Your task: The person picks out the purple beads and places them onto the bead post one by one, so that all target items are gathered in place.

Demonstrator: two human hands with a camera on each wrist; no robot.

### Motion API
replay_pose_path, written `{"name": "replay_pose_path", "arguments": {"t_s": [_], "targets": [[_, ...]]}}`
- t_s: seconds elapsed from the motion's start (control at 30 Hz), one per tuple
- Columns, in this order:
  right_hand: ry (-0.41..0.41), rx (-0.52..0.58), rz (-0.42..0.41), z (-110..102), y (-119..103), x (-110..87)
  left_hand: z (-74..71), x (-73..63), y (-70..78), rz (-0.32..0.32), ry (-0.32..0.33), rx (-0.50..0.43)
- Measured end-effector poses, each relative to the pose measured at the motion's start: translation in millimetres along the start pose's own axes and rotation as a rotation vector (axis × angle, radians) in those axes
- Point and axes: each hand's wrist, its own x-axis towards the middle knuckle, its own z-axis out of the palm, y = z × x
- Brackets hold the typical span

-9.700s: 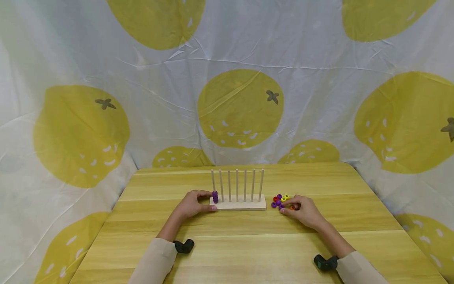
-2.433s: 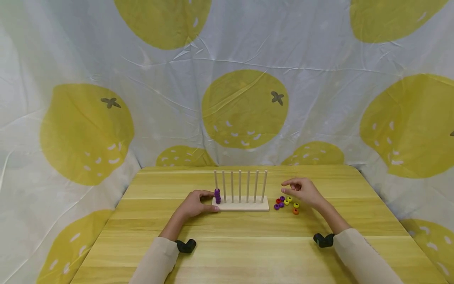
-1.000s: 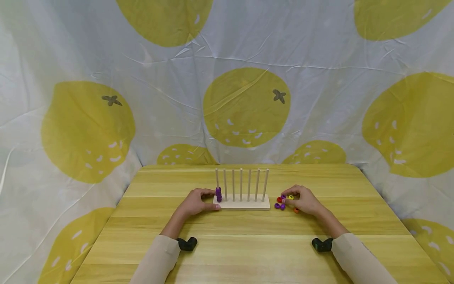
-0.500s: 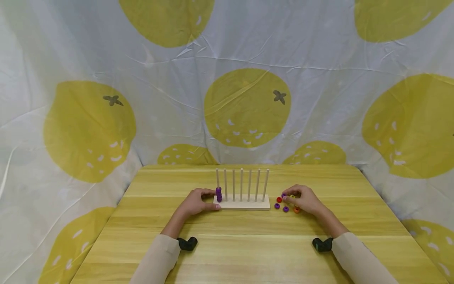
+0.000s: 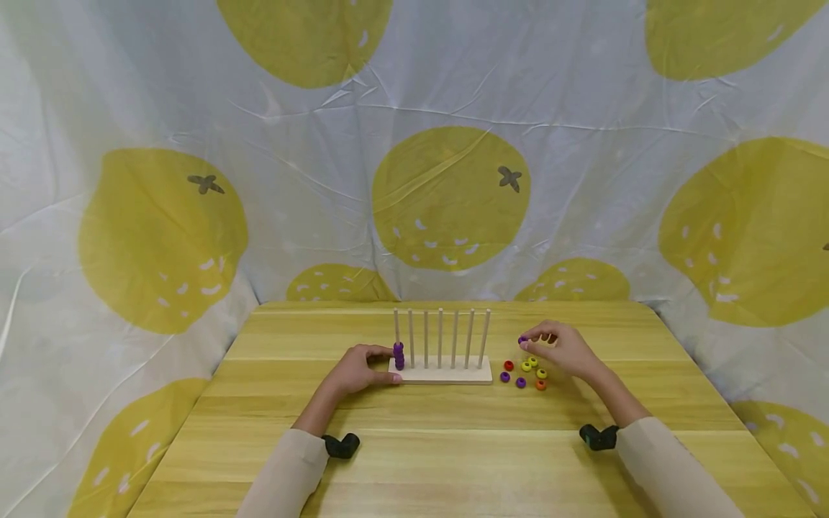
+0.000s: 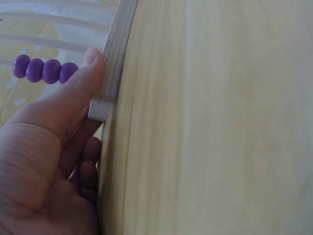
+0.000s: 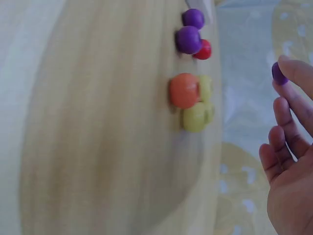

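A pale wooden peg stand [image 5: 447, 375] with a row of upright pegs sits on the table. Its leftmost peg carries several stacked purple beads [image 6: 43, 70]. My left hand [image 5: 352, 370] grips the stand's left end, the thumb on the base's front edge and other fingers behind. Above the loose beads, my right hand [image 5: 562, 351] pinches a single purple bead [image 7: 279, 74] between thumb and index finger, lifted off the table. Below it lie two purple beads [image 5: 521, 383], a red bead [image 5: 509, 365], an orange bead [image 5: 540, 385] and three yellow beads [image 5: 541, 374].
The wooden table [image 5: 421, 460] has its far edge against a white curtain [image 5: 311, 201] printed with yellow fruit. Black wrist cameras [image 5: 342, 446] sit on both wrists, beside the beige sleeves. The other pegs [image 5: 456, 338] carry no beads.
The right hand was among the loose beads and has risen with one purple bead. Another purple bead shifted slightly toward the near right earlier. The left hand stays on the stand.
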Motion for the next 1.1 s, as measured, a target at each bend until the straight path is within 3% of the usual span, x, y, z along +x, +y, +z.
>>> {"name": "replay_pose_path", "arguments": {"t_s": [0.37,0.67,1.1], "targets": [[0.035,-0.017,-0.105,-23,-35,8.5,-1.5,0.1,-0.3,0.003,0.008,0.010],[0.054,0.017,-0.104,-43,-71,15.5,-0.6,-1.0,-0.1,0.001,0.003,-0.006],[0.055,0.108,-0.151,-43,-114,33.9,0.1,-1.0,-0.5,0.006,0.000,-0.008]]}}
